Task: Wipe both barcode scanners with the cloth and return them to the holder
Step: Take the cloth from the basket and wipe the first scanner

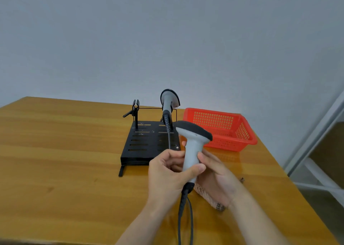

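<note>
Wooden table [55, 151], plain wall: best turn the scanner [193, 148] so the cloth [208, 196] reaches head and handle; left hand [167, 172] grips its handle near the holder [149, 142], right hand [217, 177] fairly flat, fingertips touching handle, cloth under palm, second scanner [169, 99] docked.

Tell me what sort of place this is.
Likely a plain workroom or office bench: a wooden table against a grey wall, a black holder holding a barcode scanner, and a red plastic basket.
</note>
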